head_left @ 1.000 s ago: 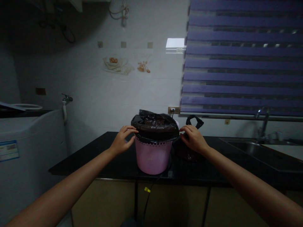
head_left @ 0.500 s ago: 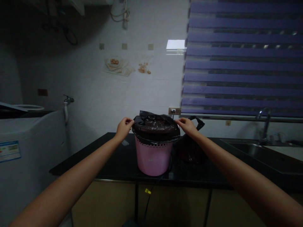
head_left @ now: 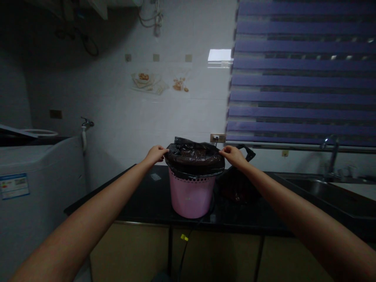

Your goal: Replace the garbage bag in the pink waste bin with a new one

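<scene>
Both hands have moved up from the sides: the left hand (head_left: 154, 155) and right hand (head_left: 233, 156) now hold the edge of a black plastic bag (head_left: 194, 154) over a pink perforated bucket (head_left: 190, 199) on the black desk (head_left: 147, 192).

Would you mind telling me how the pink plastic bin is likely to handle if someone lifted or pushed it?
The pink plastic bin looks thin-walled, so it is probably light if nearly empty and slightly flexible. It tapers toward its base, so a high push might tip it. The black bag over its rim looks slick and could let a grip slip.
</scene>
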Demonstrator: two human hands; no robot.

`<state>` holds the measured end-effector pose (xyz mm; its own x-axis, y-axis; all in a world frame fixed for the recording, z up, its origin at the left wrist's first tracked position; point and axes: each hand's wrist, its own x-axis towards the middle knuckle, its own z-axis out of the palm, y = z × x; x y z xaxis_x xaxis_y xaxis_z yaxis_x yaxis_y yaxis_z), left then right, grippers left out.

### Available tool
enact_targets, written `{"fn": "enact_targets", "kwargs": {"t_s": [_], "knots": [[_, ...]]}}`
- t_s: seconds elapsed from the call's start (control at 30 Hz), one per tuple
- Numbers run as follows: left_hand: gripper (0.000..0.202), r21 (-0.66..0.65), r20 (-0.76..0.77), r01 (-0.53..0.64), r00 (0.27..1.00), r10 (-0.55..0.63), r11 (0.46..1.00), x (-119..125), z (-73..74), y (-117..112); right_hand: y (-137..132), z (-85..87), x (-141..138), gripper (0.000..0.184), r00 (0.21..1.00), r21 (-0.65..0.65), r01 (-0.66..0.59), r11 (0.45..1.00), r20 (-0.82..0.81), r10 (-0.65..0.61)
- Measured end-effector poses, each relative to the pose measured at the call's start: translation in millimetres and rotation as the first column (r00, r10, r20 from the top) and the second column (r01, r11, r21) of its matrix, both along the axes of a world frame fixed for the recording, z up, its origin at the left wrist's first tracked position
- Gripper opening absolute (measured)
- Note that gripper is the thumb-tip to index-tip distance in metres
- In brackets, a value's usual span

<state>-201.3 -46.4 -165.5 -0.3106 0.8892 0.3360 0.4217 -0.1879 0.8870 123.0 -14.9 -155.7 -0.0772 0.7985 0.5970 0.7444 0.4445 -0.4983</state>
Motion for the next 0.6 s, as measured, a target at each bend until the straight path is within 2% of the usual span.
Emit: {"fn": "enact_targets", "kwargs": {"t_s": [0.17,0.37,0.6], "knots": [[0.017,-0.011,0.019,-0.010,1.000,0.010,1.000,-2.7,-1.6,0.0,3.8,-3.3,8.0,0.016,1.000,-0.014,0.023,1.000,-0.001,-0.023],[0.012,-0.014,0.038,-0.018,0.999,0.019,1.000,-3.8,-3.3,-0.7,9.9,-8.2,11.3,0.008,0.993,-0.011,0.002,1.000,-0.115,-0.004],[0.010,-0.007,0.014,-0.029,0.999,0.029,1.000,-4.9,-2.9,-2.5,6.8,-11.4,11.6,0.005,0.989,-0.006,-0.028,1.000,-0.143,0.027]]}}
